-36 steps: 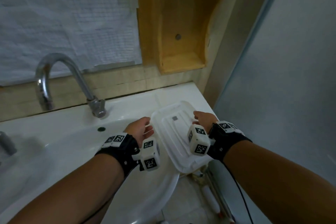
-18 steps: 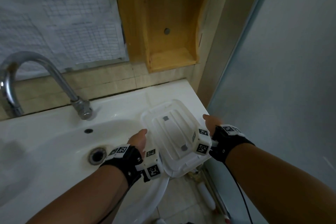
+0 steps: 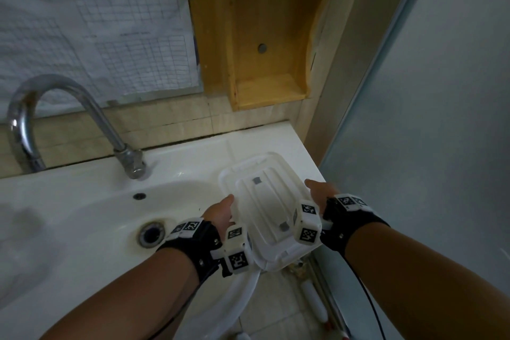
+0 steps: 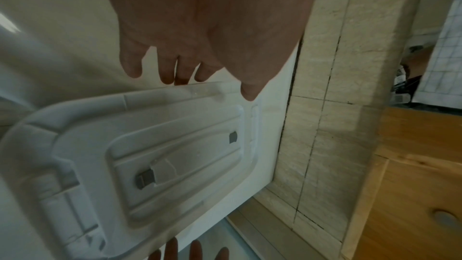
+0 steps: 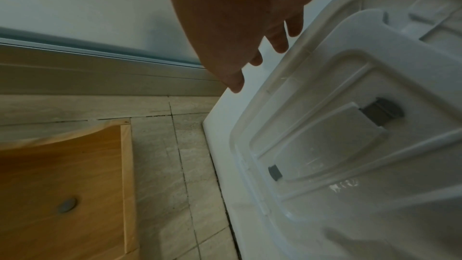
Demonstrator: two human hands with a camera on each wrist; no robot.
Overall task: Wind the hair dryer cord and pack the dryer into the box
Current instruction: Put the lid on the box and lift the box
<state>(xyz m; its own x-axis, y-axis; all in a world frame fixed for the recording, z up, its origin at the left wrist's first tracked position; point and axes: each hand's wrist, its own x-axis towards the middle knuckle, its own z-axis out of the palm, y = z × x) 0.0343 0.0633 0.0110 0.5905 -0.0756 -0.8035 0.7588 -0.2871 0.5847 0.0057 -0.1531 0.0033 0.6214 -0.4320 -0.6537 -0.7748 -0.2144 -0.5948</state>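
My left hand [image 3: 220, 212] and right hand [image 3: 320, 191], fingers straight and relaxed, flank the lidded box [image 3: 266, 203] at the sink's [image 3: 82, 218] right edge.

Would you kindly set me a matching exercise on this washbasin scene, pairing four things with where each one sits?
Things:
1. faucet
2. white plastic box
3. wooden shelf
4. drain

Places:
A. mounted above the right end of the basin
B. at the bottom of the bowl
C. between the left hand and the right hand
D. standing on the back rim, curving up and to the left

Pairs: 1-D, 2-C, 3-A, 4-B
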